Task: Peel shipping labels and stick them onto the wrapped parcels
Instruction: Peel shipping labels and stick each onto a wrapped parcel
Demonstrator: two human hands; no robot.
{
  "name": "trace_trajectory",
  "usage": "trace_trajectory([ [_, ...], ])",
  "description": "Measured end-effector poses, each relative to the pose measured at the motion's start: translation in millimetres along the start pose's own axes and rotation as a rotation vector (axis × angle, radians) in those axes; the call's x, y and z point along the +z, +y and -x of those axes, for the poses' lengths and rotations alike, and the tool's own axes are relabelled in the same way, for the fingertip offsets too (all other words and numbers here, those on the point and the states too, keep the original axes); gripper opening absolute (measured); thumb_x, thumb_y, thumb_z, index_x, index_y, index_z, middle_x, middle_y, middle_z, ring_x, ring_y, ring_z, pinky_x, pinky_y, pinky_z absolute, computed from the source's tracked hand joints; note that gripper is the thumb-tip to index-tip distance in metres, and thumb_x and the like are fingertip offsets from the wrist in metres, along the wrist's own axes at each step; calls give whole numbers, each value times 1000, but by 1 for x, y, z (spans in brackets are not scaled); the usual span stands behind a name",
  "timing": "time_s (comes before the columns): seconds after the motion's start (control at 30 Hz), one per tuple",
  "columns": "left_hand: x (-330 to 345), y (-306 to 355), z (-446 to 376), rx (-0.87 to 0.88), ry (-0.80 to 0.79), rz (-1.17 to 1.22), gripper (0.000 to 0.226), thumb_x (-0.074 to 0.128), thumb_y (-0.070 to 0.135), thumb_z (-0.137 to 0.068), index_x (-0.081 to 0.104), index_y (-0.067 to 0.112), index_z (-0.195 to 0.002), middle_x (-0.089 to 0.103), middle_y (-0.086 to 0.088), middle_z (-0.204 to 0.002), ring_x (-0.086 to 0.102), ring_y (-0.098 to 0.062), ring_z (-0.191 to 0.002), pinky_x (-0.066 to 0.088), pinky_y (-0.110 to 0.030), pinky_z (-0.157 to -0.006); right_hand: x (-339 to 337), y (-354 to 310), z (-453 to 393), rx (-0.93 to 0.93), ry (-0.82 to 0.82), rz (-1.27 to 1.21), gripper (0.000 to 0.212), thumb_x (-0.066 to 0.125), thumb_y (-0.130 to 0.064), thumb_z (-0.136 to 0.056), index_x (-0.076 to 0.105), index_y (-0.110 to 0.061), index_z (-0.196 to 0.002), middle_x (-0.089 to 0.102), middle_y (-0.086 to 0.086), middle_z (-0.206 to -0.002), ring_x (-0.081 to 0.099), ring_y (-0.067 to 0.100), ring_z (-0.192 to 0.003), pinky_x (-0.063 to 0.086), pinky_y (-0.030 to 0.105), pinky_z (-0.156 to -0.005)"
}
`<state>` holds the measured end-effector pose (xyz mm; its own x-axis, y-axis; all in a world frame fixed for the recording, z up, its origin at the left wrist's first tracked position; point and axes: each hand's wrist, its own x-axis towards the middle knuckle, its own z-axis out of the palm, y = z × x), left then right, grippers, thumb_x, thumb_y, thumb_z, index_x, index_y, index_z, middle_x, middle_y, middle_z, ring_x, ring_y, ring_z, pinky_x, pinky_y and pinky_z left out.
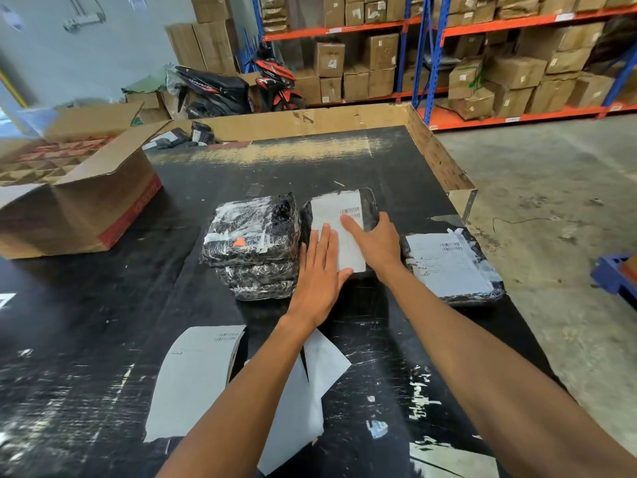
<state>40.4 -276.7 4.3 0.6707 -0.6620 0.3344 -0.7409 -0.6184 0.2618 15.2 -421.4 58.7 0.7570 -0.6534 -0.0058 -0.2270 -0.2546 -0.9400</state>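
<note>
Now we press the label (339, 229) onto the parcel (370, 205), left hand (319, 270) and right hand (374, 239) flat, gripping nothing; next, peel another.

Even, fairly bright indoor light falls over my table (103, 339), with soft shadows beneath my forearms. The wide lens bends the edges; distant shelves (482, 63) look slightly soft.

Open cardboard box (79, 198) on table's left, motorbike (272, 82) & racks w/ cartons (379, 51) behind.
</note>
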Motion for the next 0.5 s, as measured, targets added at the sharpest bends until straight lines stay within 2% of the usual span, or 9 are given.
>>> trace_trajectory([
  [0.07, 3, -1, 5, 38, 9, 24, 73, 27, 42, -103, -11, 10, -156, -19, -4, -165, -20, -23, -153, -7, -43, -125, 0, 6, 8, -126, 74, 19, 66, 71, -65, -77, 53, -18, -119, 55, 1, -115, 53, 16, -101, 45, 36, -85],
  [0.13, 3, -3, 7, 60, 25, 50, 73, 39, 34, -105, -5, 7, -158, -16, -6, -166, -17, -24, -154, -1, -47, -126, 0, 10, 7, -149, 70, -56, 59, 72, -64, -76, 53, -22, -113, 60, 0, -112, 59, 17, -101, 50, 38, -85],
  [0.23, 0, -6, 5, 62, 32, 100, 70, 44, 29, -105, 4, 9, -160, -9, -6, -168, -12, -25, -155, 5, -49, -126, -6, 11, -7, 101, -19, -253, 54, 76, -57, -78, 51, -21, -109, 68, 5, -113, 68, 20, -97, 59, 43, -85],
  [0.33, -9, 5, 7, 0, 99, 269, 63, 33, 35, -108, 4, 16, -160, -6, 2, -169, -9, -12, -155, 3, -36, -127, -18, 3, -18, 389, -102, -464, 56, 80, -47, -78, 51, -12, -111, 71, 14, -114, 72, 28, -91, 63, 43, -73],
  [0.43, -24, 27, 3, -178, 231, 580, 62, 25, 43, -107, 1, 23, -160, -2, 12, -168, -2, 1, -152, 2, -18, -122, -37, -8, -26, 440, -150, -555, 57, 78, -37, -85, 49, -7, -124, 73, 14, -111, 73, 26, -81, 60, 33, -55],
  [0.5, -28, 38, -5, -305, 287, 755, 62, 21, 48, -106, 3, 25, -161, 3, 14, -167, 4, -1, -152, 6, -19, -121, -52, -9, -34, 440, -150, -515, 60, 78, -40, -84, 54, -7, -129, 75, 12, -107, 75, 26, -81, 61, 33, -56],
])
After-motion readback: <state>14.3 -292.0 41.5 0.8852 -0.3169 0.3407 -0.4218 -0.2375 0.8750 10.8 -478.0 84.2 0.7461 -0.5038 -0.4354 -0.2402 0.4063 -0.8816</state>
